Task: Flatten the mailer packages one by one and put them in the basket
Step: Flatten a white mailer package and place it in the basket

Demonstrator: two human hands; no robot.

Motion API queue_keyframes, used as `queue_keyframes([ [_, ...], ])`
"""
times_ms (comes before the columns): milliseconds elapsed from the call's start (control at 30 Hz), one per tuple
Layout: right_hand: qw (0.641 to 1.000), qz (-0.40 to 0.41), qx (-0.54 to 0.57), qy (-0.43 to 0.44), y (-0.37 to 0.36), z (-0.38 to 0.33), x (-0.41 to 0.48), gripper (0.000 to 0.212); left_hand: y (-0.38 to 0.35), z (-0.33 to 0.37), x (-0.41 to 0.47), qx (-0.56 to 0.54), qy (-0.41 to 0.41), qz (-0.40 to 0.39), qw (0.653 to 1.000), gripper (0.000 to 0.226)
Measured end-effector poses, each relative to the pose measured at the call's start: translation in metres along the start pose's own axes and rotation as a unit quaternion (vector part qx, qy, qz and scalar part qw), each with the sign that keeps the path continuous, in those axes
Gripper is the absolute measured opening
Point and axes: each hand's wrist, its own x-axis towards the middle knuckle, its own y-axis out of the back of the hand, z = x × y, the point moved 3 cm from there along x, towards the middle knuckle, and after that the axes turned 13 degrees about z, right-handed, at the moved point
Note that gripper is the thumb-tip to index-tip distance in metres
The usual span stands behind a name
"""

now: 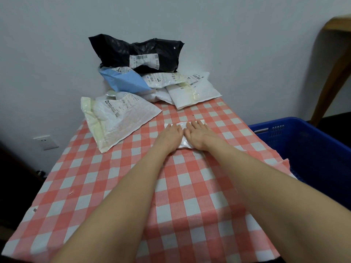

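The table [190, 205] is covered with a red-and-white checked cloth. A blue basket [313, 141] stands just beside its right edge. At the far end lies a pile of mailers [190, 88], with a black mailer [121, 52] on top. Mid-table, a small white mailer [183, 144] lies under the left hand [168, 136] and right hand [198, 135]. Both hands lie flat, fingers straight, pressing it side by side.

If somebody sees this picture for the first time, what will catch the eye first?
First, two bare forearms reach across the red-and-white checked tablecloth, the left hand and right hand pressing flat on a small white mailer mid-table. Next comes the pile of mailers at the far end by the wall, topped by a large black mailer. A blue basket stands beside the table on the right.
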Motion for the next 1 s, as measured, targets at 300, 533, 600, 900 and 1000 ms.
queue_keyframes([
  [300, 1.000, 0.003, 0.005, -0.001, 0.002, 0.001, 0.002, 0.058, 0.002, -0.001, 0.003, -0.001, 0.004, 0.000, 1.000, 0.035],
  [533, 1.000, -0.010, 0.018, -0.006, 0.000, 0.001, 0.000, 0.058, 0.000, -0.001, 0.001, -0.064, 0.046, 0.000, 0.997, 0.034],
  [600, 1.000, -0.012, 0.018, -0.006, 0.000, 0.002, 0.000, 0.057, 0.001, -0.003, 0.002, -0.104, 0.080, 0.007, 0.991, 0.032],
  [900, 0.995, 0.029, 0.098, -0.008, 0.018, 0.003, -0.001, 0.053, 0.020, -0.005, 0.000, -0.252, 0.157, 0.018, 0.955, 0.036],
  [1000, 0.979, 0.134, 0.115, -0.106, 0.044, 0.015, -0.001, 0.052, 0.033, -0.020, 0.001, -0.237, 0.223, 0.077, 0.943, 0.042],
])
